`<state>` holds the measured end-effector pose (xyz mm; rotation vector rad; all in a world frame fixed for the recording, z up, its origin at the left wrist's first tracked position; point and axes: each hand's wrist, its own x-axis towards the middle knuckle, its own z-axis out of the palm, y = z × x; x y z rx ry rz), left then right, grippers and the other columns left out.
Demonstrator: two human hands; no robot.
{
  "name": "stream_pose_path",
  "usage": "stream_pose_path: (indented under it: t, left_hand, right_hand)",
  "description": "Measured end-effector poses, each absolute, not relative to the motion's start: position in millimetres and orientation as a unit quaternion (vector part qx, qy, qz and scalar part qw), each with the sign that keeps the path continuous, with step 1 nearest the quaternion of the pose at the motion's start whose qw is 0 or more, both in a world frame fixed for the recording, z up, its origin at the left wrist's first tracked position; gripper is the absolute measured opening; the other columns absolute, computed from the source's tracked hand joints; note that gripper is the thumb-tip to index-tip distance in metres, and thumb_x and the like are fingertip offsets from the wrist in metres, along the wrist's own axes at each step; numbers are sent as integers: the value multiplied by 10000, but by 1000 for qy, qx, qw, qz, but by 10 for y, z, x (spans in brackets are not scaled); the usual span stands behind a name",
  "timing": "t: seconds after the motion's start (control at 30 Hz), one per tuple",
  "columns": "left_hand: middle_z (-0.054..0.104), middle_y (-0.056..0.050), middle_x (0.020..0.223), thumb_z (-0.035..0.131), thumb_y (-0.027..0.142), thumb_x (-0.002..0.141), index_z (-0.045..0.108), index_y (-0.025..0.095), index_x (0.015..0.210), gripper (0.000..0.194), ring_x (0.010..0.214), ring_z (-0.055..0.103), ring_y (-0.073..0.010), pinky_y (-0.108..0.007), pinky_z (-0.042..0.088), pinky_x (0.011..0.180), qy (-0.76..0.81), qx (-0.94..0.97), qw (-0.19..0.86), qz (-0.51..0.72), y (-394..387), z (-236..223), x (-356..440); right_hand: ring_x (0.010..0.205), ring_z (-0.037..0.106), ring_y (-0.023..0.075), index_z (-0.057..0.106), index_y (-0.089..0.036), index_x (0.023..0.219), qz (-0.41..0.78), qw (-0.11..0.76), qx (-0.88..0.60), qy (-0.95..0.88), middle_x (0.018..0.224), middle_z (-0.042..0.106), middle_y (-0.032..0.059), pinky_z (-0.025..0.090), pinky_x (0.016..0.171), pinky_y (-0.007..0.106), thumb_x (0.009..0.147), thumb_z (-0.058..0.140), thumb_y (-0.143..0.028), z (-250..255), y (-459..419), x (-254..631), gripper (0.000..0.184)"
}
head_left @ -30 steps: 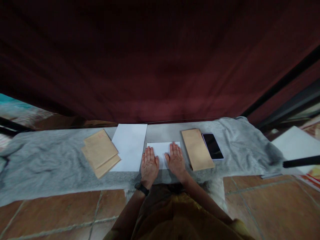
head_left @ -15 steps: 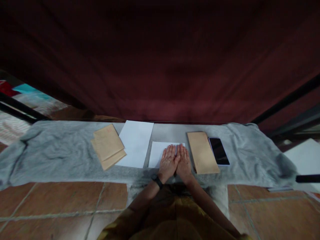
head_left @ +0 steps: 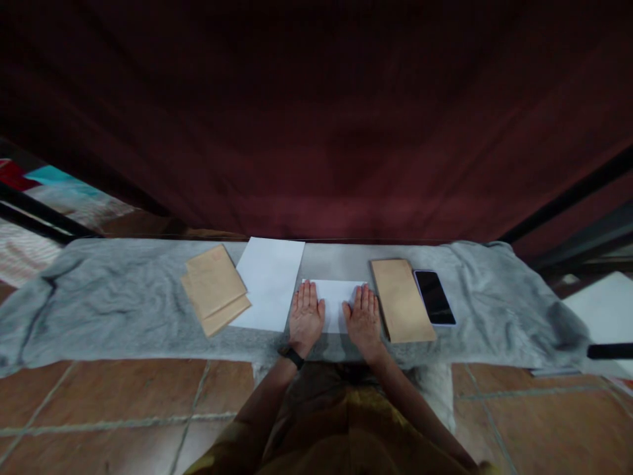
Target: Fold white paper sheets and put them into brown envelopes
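A small white sheet of paper (head_left: 334, 307), which looks folded, lies flat in front of me on the grey cloth. My left hand (head_left: 306, 316) rests flat on its left edge, palm down, thumb apart from the fingers. On the right edge lies my right hand (head_left: 363, 320), also flat with the thumb out. Between the hands the middle of the paper shows; its side edges are covered. To the left is a larger white sheet (head_left: 271, 284). Just right of my right hand sits a stack of brown envelopes (head_left: 403, 300).
Smaller brown envelopes (head_left: 216, 287) overlap the large sheet's left side. A phone (head_left: 435, 298) lies beside the right-hand stack. Grey cloth (head_left: 123, 297) covers the narrow surface, with a dark red curtain (head_left: 316, 165) behind it and a tiled floor (head_left: 123, 396) below.
My left hand has slid left across the paper, from beside my right hand to the left edge. My right hand stays nearly in place at the right edge.
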<state>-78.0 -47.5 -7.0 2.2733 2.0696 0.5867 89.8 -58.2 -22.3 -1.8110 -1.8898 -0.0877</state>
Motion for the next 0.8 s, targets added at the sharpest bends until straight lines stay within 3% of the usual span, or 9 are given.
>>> stream_pose_path:
  t: [0.37,0.8]
  left_hand:
    - [344,-183,1586,328,280,998,297,35,1526,584,1512,224,-268,-495,249,1225,658,731,0,179,-474,-52,-772]
    - [351,-176,1581,330,343,1018,288,69,1542,593,1498,268,-275,-486,286,1209,652,737,-8,178,-674,-107,-905]
  right_hand:
    - [1471,310,303,368,-56,1509,-11,227,-590,-775,1588,321,208,296,1178,504,1030,398,-333,-220,-676,595,555]
    - [1463,317,336,202,-94,1578,-32,237,-612,-754,1604,275,216,334,1144,534,1037,384,-429,-278,-897,1083,662]
